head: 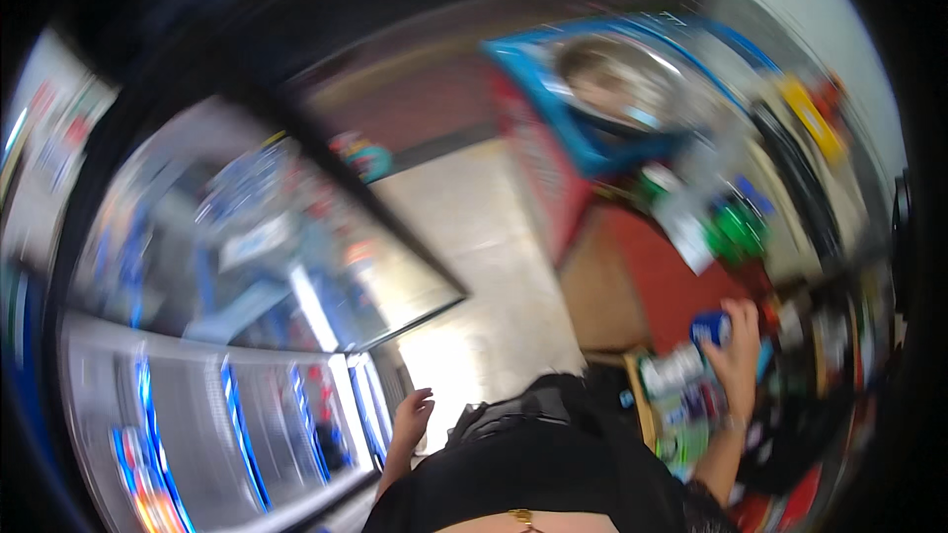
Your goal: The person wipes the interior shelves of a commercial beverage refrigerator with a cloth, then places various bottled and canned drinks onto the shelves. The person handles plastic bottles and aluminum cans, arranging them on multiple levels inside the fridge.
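Note:
My right hand (733, 348) is closed around a small blue can (711, 329), at the right of the head view, above a wooden box (641, 403) of mixed packets and containers. Its fingers wrap the can's right side. My left hand (413, 414) hangs low at the centre left, near the edge of a lit refrigerated display case (244, 414). Its fingers are loosely apart and nothing shows in them. The view is blurred by motion.
The glass door (385, 266) of the display case stands swung out on the left. A red counter (666, 266) bears green items (737, 229). Beyond it, a blue-topped box (533, 81) holds a round metal basin (622, 81). Tiled floor (474, 222) lies between.

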`<state>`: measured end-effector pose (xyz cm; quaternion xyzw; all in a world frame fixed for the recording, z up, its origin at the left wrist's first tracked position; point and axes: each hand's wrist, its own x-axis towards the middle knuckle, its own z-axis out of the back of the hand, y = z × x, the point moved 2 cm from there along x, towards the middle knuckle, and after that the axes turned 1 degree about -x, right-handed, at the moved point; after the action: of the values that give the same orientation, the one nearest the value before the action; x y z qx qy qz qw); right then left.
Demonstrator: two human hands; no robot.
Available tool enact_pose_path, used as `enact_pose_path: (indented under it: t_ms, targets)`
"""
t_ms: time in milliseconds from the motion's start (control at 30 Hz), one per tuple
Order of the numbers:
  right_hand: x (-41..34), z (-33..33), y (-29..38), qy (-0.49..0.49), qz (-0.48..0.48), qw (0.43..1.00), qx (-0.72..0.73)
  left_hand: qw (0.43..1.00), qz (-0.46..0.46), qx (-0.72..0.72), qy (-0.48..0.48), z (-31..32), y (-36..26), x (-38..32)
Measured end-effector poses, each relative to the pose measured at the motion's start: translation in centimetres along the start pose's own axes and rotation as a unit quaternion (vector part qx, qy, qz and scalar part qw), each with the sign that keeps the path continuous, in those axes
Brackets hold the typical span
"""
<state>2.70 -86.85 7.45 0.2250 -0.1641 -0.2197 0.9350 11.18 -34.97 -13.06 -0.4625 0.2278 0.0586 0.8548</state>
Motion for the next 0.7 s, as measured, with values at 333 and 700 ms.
enact_pose_path:
  t_ms: [333,700]
  targets:
    - [-3.5,-17.6,39.0,0.389,0.365,0.733,0.422,0.929,-0.302,-0.145,-0.156,16.4,-11.4,-10.1]
    - [-12.4,-19.9,69.7,0.619,0.441,0.386,0.523,0.734,-0.301,-0.512,-0.330,33.4,-6.9,-17.4]
